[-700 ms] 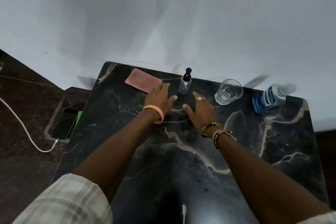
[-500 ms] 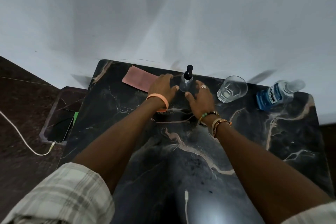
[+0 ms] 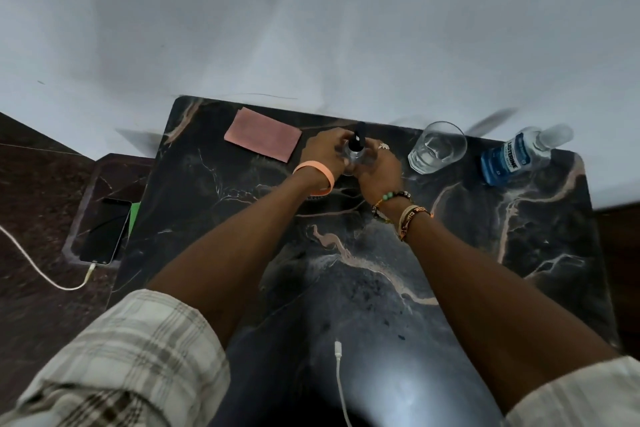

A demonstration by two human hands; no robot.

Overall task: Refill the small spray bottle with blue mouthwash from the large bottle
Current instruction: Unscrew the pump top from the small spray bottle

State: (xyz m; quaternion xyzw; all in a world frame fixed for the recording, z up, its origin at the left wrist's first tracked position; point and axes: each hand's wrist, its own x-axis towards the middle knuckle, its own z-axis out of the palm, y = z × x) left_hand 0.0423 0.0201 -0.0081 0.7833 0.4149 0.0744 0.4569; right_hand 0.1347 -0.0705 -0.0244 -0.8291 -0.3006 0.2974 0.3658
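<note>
**Both hands on the sprayer — refill barely begun**

Here we go: the small spray bottle (image 3: 355, 153) stands at the back of the dark marble surface (image 3: 450, 253), between the pink cloth (image 3: 263, 133) and the empty glass (image 3: 436, 147), and both hands have it. The left hand (image 3: 323, 153) curls its fingers round the bottle from the left, and the right hand (image 3: 379, 170) wraps it from the right, low on the body. The black pump top pokes up between them, looking still screwed on.

Progress? Very early, I'd judge. No blue shows in the sprayer, though blur makes that hard to confirm. The large bottle (image 3: 516, 158) sits well apart at the far right, untouched, its cap apparently in place, with blue mouthwash in its lower half. Opening, pouring and reclosing all remain.

A moment ago both hands lay spread on the surface just short of the sprayer — now they have slid forward and closed around it.
</note>
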